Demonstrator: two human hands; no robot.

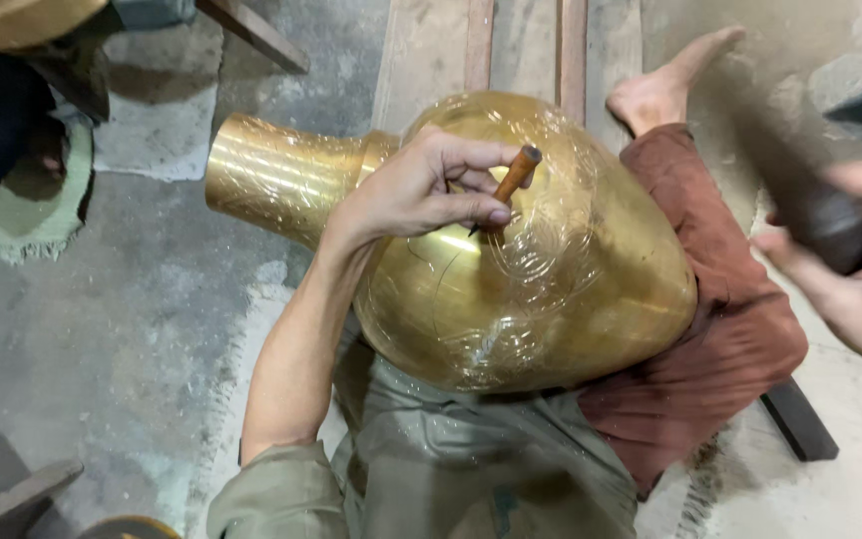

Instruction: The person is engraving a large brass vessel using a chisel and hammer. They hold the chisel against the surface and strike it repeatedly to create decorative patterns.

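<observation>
The big vase (511, 269) was yellow metal, like brass, very shiny and smooth, with thin scratched lines curling over its round side. Its neck was shiny too, with fine rings. The little tool (513, 180) looked like brown wood with a dark metal tip. The red-brown cloth (720, 339) was soft and dull. The floor (102, 319) was rough, grey and dusty.

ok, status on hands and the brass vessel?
Left hand pinching a small chisel, tip on brass vessel. Right hand raised, gripping dark blurred striker. Vessel on lap, nothing blocking.
</observation>
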